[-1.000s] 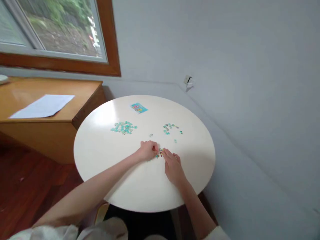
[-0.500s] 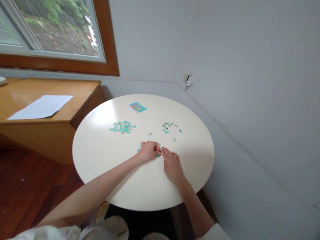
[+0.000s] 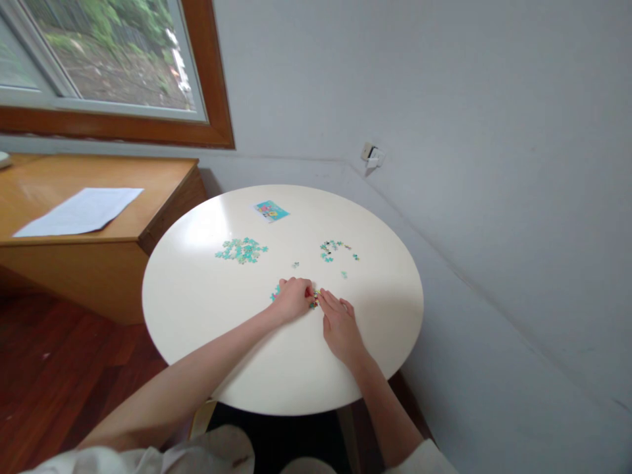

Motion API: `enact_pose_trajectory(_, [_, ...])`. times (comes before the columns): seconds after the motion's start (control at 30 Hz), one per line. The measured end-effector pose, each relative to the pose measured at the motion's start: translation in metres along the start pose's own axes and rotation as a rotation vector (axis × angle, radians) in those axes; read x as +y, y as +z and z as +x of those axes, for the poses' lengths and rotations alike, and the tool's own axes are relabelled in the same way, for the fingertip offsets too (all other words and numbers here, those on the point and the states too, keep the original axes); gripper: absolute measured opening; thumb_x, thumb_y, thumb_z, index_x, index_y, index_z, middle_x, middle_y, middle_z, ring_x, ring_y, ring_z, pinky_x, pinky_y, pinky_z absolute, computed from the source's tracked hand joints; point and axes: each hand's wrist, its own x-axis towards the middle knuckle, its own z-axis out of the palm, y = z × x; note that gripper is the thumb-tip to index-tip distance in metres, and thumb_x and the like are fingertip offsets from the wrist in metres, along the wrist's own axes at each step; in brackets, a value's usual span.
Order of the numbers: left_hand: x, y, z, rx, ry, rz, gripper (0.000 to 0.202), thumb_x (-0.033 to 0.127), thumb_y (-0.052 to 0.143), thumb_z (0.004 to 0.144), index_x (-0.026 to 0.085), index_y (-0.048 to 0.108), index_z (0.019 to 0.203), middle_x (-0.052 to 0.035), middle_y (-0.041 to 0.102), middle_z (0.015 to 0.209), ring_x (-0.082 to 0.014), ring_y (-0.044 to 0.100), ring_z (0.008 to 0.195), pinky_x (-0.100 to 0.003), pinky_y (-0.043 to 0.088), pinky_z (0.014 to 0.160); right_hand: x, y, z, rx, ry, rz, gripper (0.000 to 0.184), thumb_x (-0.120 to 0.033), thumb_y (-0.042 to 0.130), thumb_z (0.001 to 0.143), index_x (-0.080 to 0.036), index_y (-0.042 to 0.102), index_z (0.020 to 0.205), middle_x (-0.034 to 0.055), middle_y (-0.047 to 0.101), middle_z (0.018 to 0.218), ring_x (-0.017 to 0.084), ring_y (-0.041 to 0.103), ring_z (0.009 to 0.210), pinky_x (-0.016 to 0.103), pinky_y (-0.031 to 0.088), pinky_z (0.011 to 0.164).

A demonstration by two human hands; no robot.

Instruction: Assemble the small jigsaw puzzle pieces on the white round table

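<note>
On the round white table [image 3: 207,329] my left hand [image 3: 292,299] rests with fingers curled over a small joined cluster of teal jigsaw pieces [image 3: 313,300]. My right hand [image 3: 338,324] lies flat beside it, its fingertips touching the same cluster. The two hands almost meet over the pieces. A heap of loose teal pieces [image 3: 240,250] lies farther back on the left. A smaller scatter of pieces [image 3: 336,250] lies farther back on the right.
A small teal picture card [image 3: 271,210] lies near the table's far edge. A wooden desk [image 3: 99,263] with a white sheet of paper [image 3: 79,210] stands at the left under a window. A grey wall runs close along the table's right side.
My hands stay on the piece cluster, with only slight finger shifts. The view has drifted a little, so the table sits slightly higher in the picture.
</note>
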Motion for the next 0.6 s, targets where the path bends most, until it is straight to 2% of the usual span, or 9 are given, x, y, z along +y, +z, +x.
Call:
enact_pose_trajectory(0.33, [0.0008,0.002,0.0007,0.001,0.029,0.049,0.011,0.02,0.053,0.077,0.017,0.063,0.073,-0.004,0.069,0.077,-0.0208,0.061,0.081,-0.036,0.034,0.082,0.001,0.0009,0.0002,0.002,-0.005,0.008,0.055,0.001,0.031,0.078,-0.015,0.052,0.126,0.0101,0.048,0.135,0.016,0.042,0.126,0.039,0.026,0.103])
enact_pose_trajectory(0.6, [-0.0013,0.0029,-0.0043,0.022,0.072,0.01,0.011,0.016,0.053,0.077,0.018,0.062,0.083,-0.0035,0.069,0.078,-0.0206,0.061,0.083,-0.036,0.034,0.082,-0.0015,-0.002,0.0001,-0.008,-0.002,0.003,0.054,0.0,0.031,0.078,-0.015,0.052,0.126,0.0099,0.047,0.136,0.016,0.041,0.126,0.038,0.026,0.104])
